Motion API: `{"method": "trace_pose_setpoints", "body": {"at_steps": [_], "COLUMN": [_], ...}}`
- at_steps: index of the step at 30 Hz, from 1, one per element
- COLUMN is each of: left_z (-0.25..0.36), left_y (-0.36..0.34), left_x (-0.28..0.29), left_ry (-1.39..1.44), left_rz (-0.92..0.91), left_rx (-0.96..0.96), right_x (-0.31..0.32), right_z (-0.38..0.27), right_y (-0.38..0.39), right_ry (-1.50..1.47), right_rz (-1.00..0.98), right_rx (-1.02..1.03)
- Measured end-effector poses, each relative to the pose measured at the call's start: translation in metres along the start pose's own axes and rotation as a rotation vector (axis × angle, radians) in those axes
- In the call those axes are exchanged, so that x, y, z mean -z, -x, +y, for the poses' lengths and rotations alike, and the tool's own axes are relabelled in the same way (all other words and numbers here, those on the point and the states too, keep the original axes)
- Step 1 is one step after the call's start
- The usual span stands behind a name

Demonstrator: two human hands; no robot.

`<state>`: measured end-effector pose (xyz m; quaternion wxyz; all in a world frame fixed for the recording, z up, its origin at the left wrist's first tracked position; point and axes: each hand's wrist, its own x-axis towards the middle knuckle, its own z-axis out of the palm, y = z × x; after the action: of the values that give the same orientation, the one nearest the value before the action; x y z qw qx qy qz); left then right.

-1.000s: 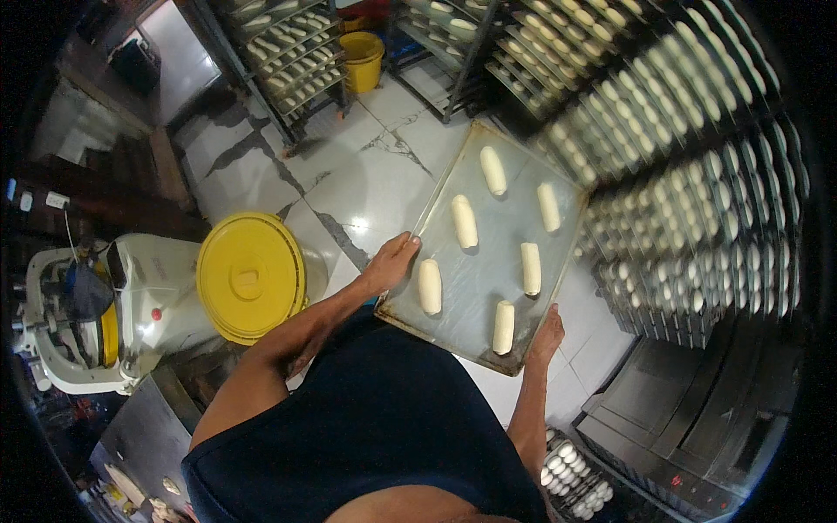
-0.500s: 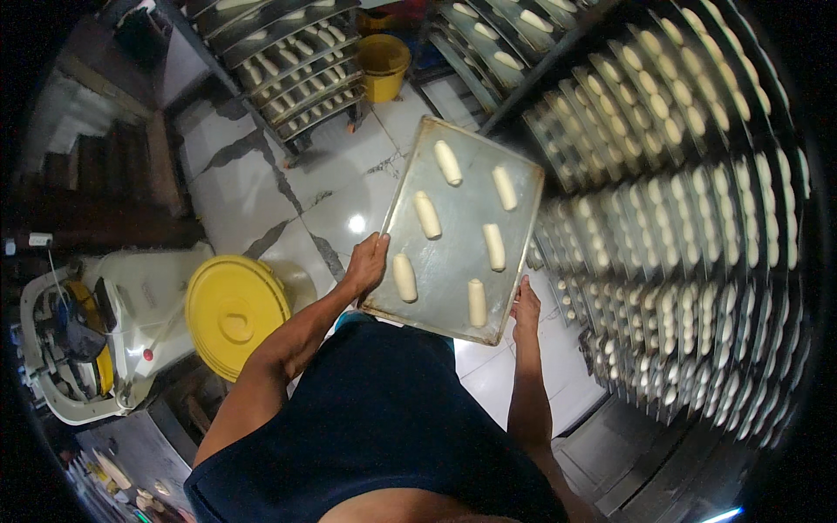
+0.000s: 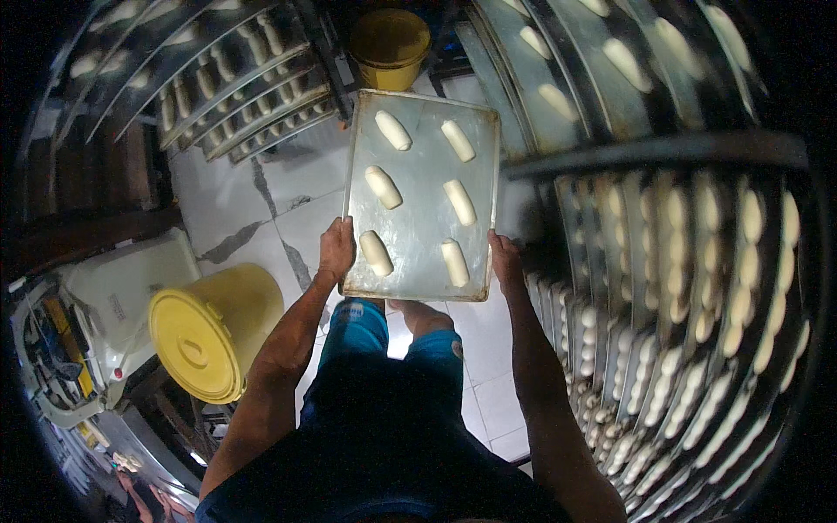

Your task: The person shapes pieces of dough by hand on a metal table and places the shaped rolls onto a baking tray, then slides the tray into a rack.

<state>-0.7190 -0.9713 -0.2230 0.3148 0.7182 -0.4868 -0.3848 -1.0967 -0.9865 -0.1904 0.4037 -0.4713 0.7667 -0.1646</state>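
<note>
Between my hands is a worn metal baking tray, held out in front of my legs. Six would be too many to count singly: several pale rolls of dough lie on it in two columns, spaced apart. My left hand grips the tray's left edge near its close corner. On the opposite edge, my right hand is closed around the rim, its fingertips partly hidden beneath the tray.
Racks of trays with dough pieces fill the right side. Another loaded rack stands at the far left, beside a yellow bucket. A yellow lidded bin is near my left arm. Someone's hands show at lower left.
The tray has turned straighter and shifted slightly left, still in both hands. My body has moved forward, so the far racks and yellow bucket appear closer.
</note>
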Motion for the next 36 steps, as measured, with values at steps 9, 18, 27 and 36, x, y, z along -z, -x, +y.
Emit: {"method": "trace_pose_setpoints", "body": {"at_steps": [9,18,27,36], "left_z": [-0.048,-0.070,-0.057,-0.041], "left_y": [-0.142,-0.245,-0.256,-0.246], "left_x": [-0.040,-0.096,-0.165,-0.200], "left_ry": [0.017,0.174,0.280,0.531], "left_rz": [0.052,0.093,0.076,-0.007], "left_rx": [0.120,0.100,0.184,0.367], "right_x": [-0.062,-0.081,-0.076,-0.094], "right_z": [-0.022,-0.021,0.001,-0.057], "right_y": [-0.158,-0.286,-0.347,-0.274], "right_ry": [0.202,0.729,0.394,0.395], "right_rz": [-0.046,0.180,0.103,0.224], "right_rx": [0.311,0.542,0.357,0.209]}}
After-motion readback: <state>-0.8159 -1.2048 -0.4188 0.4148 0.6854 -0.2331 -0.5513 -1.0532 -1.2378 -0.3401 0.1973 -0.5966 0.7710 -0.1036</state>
